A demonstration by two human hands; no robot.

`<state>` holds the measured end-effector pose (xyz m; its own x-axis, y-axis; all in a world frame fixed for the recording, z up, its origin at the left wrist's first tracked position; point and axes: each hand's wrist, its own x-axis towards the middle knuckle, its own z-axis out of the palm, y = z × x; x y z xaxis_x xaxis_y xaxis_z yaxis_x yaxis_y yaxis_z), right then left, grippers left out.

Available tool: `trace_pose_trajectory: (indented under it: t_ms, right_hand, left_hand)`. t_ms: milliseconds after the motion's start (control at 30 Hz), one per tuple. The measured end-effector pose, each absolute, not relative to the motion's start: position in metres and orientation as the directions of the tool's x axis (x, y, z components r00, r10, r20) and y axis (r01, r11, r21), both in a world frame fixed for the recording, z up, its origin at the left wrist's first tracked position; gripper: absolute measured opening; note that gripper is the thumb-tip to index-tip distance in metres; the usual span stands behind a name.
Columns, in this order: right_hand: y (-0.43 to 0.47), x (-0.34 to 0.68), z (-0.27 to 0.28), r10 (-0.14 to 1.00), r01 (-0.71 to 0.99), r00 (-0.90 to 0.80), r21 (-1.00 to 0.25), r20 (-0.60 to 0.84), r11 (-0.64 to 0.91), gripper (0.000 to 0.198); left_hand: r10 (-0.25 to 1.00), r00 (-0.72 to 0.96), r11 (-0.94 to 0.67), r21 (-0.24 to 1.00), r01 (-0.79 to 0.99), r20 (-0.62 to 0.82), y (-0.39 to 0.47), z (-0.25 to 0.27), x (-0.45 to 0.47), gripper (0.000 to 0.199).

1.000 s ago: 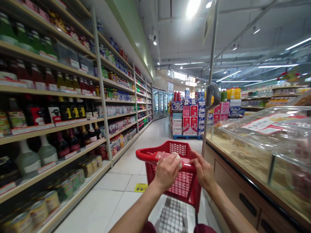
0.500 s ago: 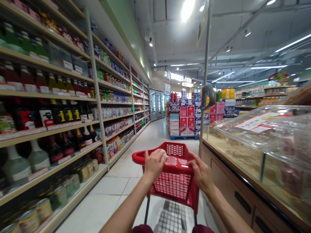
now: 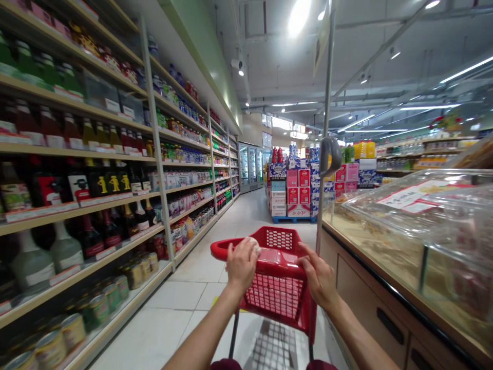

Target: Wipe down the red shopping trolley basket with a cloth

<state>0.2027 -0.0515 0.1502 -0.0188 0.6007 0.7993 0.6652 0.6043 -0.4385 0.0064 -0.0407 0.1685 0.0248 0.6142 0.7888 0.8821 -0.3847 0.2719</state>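
A red plastic shopping cart stands right in front of me, its handle bar running across toward me. My left hand lies over the left half of the handle, fingers closed on a small white wad that looks like a tissue, pressed against the bar. My right hand grips the right end of the handle with the thumb underneath and the index finger stretched along the frame. Through the grid, the basket looks red; its contents cannot be made out.
Shelves of bottles, jars and cans line the left side. On the right runs a counter with clear lidded bins and a metal post. Ahead, stacked boxes stand on a blue pallet, with glass-door fridges farther back.
My left hand has slid slightly left along the handle with the white tissue. My right hand stays in place on the bar. The view has shifted a little.
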Motion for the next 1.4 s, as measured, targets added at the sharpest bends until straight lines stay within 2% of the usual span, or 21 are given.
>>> trace_pose_trajectory:
  t_ms: [100, 167, 200, 300, 367, 500, 567, 600, 667, 733, 767, 833, 900, 967, 1000, 1067, 1133, 1167, 1233, 1333, 1400]
  right_hand:
    - [-0.051, 0.205, 0.148, 0.596, 0.656, -0.025, -0.437, 0.803, 0.616, 0.041]
    - [-0.05, 0.208, 0.147, 0.598, 0.655, -0.03, -0.436, 0.801, 0.617, 0.041]
    - [-0.05, 0.209, 0.147, 0.598, 0.657, -0.028, -0.436, 0.801, 0.615, 0.04]
    - [-0.051, 0.209, 0.147, 0.591, 0.669, -0.012, -0.433, 0.807, 0.604, 0.04]
    - [-0.051, 0.209, 0.148, 0.581, 0.67, -0.008, -0.427, 0.814, 0.608, 0.039]
    - [-0.052, 0.21, 0.148, 0.58, 0.657, -0.018, -0.428, 0.815, 0.621, 0.039]
    - [-0.052, 0.211, 0.149, 0.587, 0.652, -0.023, -0.433, 0.81, 0.622, 0.039]
    - [-0.053, 0.211, 0.149, 0.589, 0.649, -0.022, -0.436, 0.808, 0.623, 0.039]
    - [-0.053, 0.211, 0.149, 0.59, 0.645, -0.014, -0.443, 0.807, 0.622, 0.039]
    - [-0.053, 0.209, 0.149, 0.588, 0.644, -0.012, -0.443, 0.809, 0.623, 0.039]
    - [-0.053, 0.209, 0.149, 0.586, 0.647, -0.011, -0.441, 0.81, 0.622, 0.039]
    - [-0.052, 0.208, 0.148, 0.586, 0.654, -0.011, -0.437, 0.81, 0.617, 0.039]
    - [-0.052, 0.208, 0.148, 0.587, 0.658, -0.015, -0.434, 0.81, 0.615, 0.04]
    - [-0.053, 0.208, 0.149, 0.586, 0.659, -0.019, -0.43, 0.81, 0.617, 0.04]
    - [-0.053, 0.208, 0.149, 0.585, 0.66, -0.02, -0.429, 0.811, 0.617, 0.04]
    - [-0.053, 0.209, 0.149, 0.58, 0.66, -0.022, -0.424, 0.814, 0.62, 0.039]
    - [-0.053, 0.209, 0.148, 0.579, 0.659, -0.024, -0.423, 0.815, 0.622, 0.039]
    - [-0.052, 0.209, 0.148, 0.581, 0.659, -0.024, -0.424, 0.814, 0.621, 0.039]
    - [-0.051, 0.21, 0.146, 0.585, 0.661, -0.024, -0.427, 0.81, 0.618, 0.039]
    - [-0.051, 0.212, 0.145, 0.586, 0.661, -0.028, -0.425, 0.81, 0.619, 0.039]
    - [-0.051, 0.213, 0.145, 0.578, 0.662, -0.029, -0.417, 0.816, 0.623, 0.038]
  left_hand:
    - [0.549, 0.306, -0.594, 0.106, 0.797, 0.778, -0.048, 0.165, 0.023, 0.025]
    - [0.531, 0.372, -0.635, 0.067, 0.769, 0.761, -0.048, 0.165, 0.021, 0.026]
    - [0.553, 0.322, -0.599, 0.097, 0.795, 0.769, -0.045, 0.165, 0.014, 0.026]
    - [0.608, 0.02, -0.385, 0.273, 0.882, 0.794, -0.034, 0.164, -0.01, 0.026]
    - [0.579, -0.048, -0.348, 0.3, 0.888, 0.814, -0.033, 0.16, -0.012, 0.027]
    - [0.443, 0.331, -0.616, 0.014, 0.788, 0.833, -0.043, 0.156, 0.014, 0.029]
    - [0.418, 0.409, -0.657, -0.04, 0.752, 0.811, -0.043, 0.156, 0.013, 0.029]
    - [0.447, 0.358, -0.623, -0.002, 0.782, 0.82, -0.04, 0.157, 0.005, 0.029]
    - [0.528, 0.139, -0.477, 0.157, 0.865, 0.838, -0.031, 0.157, -0.016, 0.028]
    - [0.529, -0.049, -0.377, 0.286, 0.881, 0.848, -0.024, 0.154, -0.03, 0.028]
    - [0.516, -0.078, -0.378, 0.309, 0.873, 0.853, -0.023, 0.153, -0.03, 0.028]
    - [0.494, 0.035, -0.477, 0.237, 0.846, 0.869, -0.028, 0.15, -0.018, 0.028]
    - [0.451, 0.265, -0.611, 0.078, 0.788, 0.852, -0.036, 0.151, -0.002, 0.029]
    - [0.439, 0.376, -0.653, 0.002, 0.758, 0.816, -0.039, 0.153, 0.001, 0.029]
    - [0.464, 0.34, -0.622, 0.027, 0.783, 0.818, -0.037, 0.154, -0.004, 0.028]
    - [0.525, 0.131, -0.483, 0.168, 0.859, 0.841, -0.031, 0.154, -0.021, 0.026]
    - [0.526, -0.031, -0.39, 0.273, 0.879, 0.85, -0.026, 0.152, -0.033, 0.027]
    - [0.513, -0.044, -0.393, 0.28, 0.876, 0.857, -0.026, 0.15, -0.032, 0.028]
    - [0.479, 0.093, -0.498, 0.182, 0.848, 0.873, -0.032, 0.148, -0.018, 0.028]
    - [0.381, 0.411, -0.677, -0.054, 0.734, 0.828, -0.042, 0.15, 0.009, 0.028]
    - [0.41, 0.402, -0.656, -0.042, 0.754, 0.819, -0.043, 0.155, 0.011, 0.028]
